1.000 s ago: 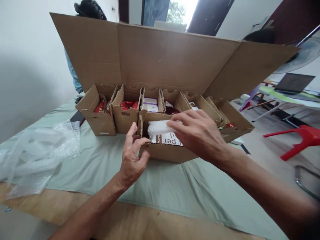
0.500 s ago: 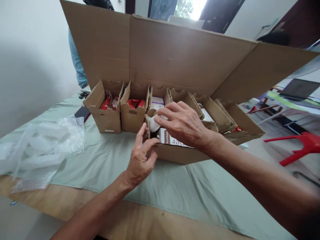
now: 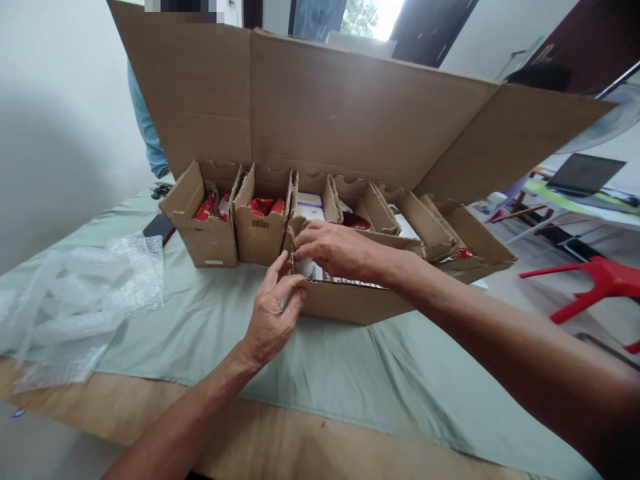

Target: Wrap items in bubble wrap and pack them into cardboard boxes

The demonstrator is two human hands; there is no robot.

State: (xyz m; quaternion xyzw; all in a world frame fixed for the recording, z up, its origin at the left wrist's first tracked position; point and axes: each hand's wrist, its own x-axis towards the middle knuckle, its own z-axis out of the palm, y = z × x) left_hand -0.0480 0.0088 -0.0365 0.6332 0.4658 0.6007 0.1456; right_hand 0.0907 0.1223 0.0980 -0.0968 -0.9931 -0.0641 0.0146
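A long, narrow cardboard box (image 3: 360, 307) stands open at the front of a row of similar boxes. My left hand (image 3: 270, 310) pinches its left corner, with the thumb and fingers about the wall. Over the same box, my right hand (image 3: 333, 250) reaches down with bent fingers just inside that left end. Its fingertips press on a crumpled white wad (image 3: 305, 269), mostly hidden under them. A white printed carton (image 3: 357, 283) lies inside the box, largely covered by my right hand and forearm.
Behind stand several open boxes (image 3: 213, 243) holding red packets and white cartons, backed by a tall cardboard panel (image 3: 345, 113). Bubble wrap (image 3: 95, 287) and a dark flat object (image 3: 159, 228) lie on the green cloth at left. A red stool (image 3: 595, 287) is at right. A person's blue sleeve (image 3: 145, 123) shows behind.
My right hand has moved left and down with the white wad, tucking it lower into the box's left end. My left hand keeps its hold on the corner. The view has shifted slightly.
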